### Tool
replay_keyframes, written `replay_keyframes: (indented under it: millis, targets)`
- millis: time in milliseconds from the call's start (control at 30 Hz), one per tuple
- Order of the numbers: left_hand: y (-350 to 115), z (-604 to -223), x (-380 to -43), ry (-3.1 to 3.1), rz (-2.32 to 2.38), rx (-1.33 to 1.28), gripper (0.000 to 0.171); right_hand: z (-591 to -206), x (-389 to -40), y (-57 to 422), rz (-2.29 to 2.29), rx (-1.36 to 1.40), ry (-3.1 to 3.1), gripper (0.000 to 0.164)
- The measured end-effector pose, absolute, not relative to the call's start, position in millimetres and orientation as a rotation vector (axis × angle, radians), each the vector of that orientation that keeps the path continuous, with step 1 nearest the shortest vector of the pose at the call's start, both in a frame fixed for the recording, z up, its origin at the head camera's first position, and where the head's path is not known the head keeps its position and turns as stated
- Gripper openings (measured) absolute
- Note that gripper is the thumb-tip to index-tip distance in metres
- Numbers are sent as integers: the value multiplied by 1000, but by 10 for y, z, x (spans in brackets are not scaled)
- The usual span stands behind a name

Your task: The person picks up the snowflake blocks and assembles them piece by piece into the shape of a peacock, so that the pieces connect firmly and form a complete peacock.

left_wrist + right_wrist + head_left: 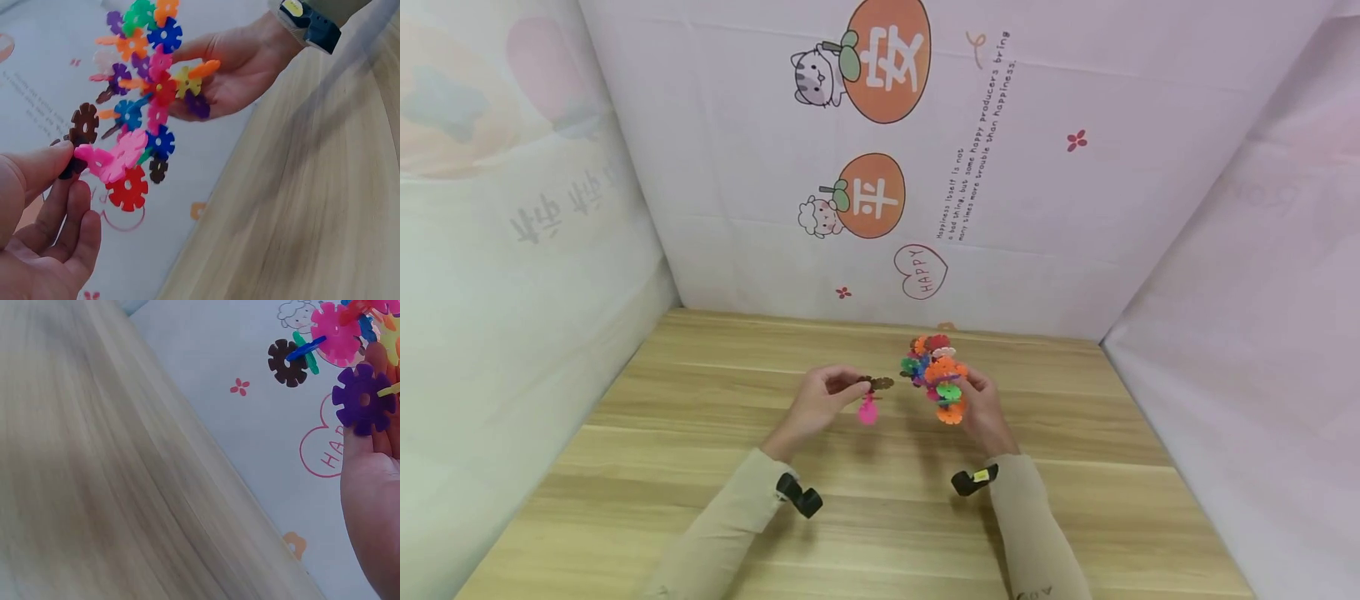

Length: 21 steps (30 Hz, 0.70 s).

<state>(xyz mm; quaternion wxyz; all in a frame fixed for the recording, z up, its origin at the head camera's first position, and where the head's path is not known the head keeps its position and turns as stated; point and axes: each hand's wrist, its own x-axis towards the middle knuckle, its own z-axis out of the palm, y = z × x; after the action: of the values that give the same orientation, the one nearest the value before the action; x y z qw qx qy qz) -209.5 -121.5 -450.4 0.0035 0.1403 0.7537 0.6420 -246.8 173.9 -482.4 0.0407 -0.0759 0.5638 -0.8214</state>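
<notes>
My left hand (820, 406) pinches a small joined piece of notched plastic snowflake discs between thumb and fingertips. In the left wrist view, a brown disc (85, 125) stands above the thumb, with pink discs (128, 153) and a red disc (128, 189) alongside. My right hand (989, 415) holds a larger, many-coloured snowflake-disc assembly (946, 368) up off the table. A small gap separates the two pieces in the head view. In the right wrist view, a purple disc (361, 400) lies in front of the right fingers, and the assembly is partly cut off.
Beneath the hands is a wood-grain table (865, 533). A white printed cloth (737, 167) stands behind the table's back edge, and pale cloth walls (1247, 317) flank both sides. Each wrist wears a black camera strap (799, 495).
</notes>
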Motion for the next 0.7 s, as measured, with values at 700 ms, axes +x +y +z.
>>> replay_keyframes:
  millis: [700]
  targets:
    - [-882, -4304, -2081, 2339, 1994, 528, 17, -4932, -2407, 1711, -2603, -448, 1524, 34]
